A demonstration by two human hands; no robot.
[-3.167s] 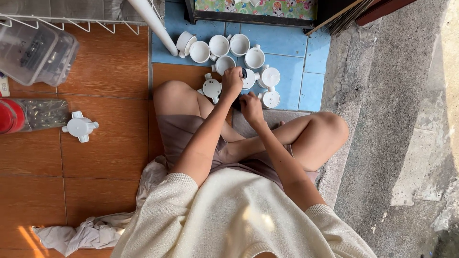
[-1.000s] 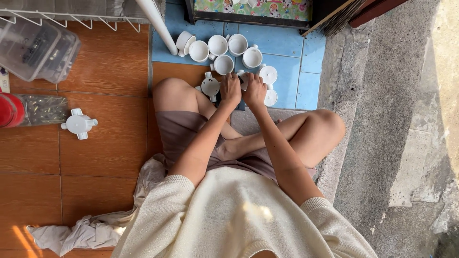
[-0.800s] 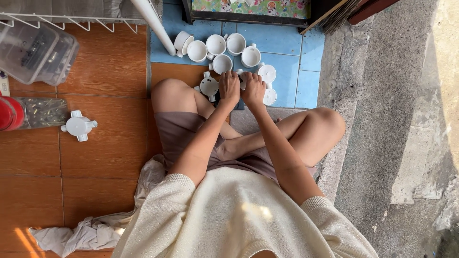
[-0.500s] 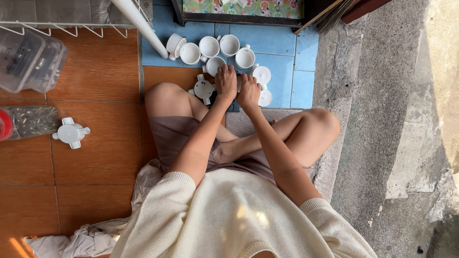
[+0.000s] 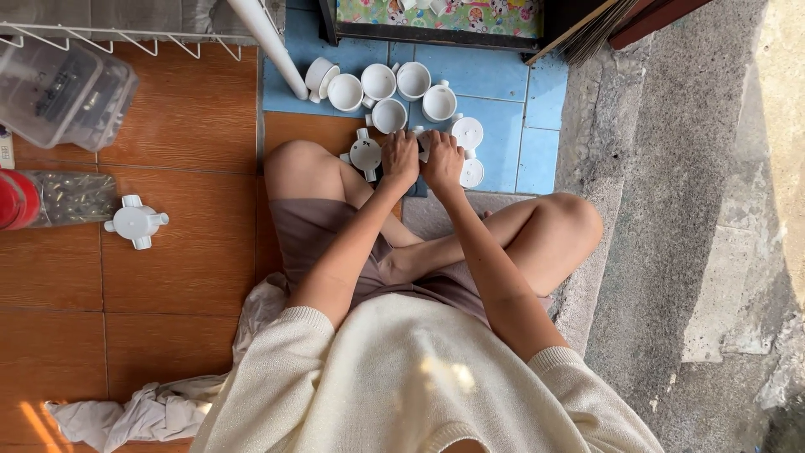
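Five empty white cups (image 5: 379,82) (open-topped) beyond both hands (image 5: 422,159).

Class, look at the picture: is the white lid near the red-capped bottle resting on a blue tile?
No. The lid lies on brown tile beside the bottle.

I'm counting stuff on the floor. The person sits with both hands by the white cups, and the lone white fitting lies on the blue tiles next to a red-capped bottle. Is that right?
Not quite. In the head view the lone fitting lies on the orange tiles, not the blue ones. The rest holds: it is next to the red-capped bottle, and the left hand and right hand are by the white cups.
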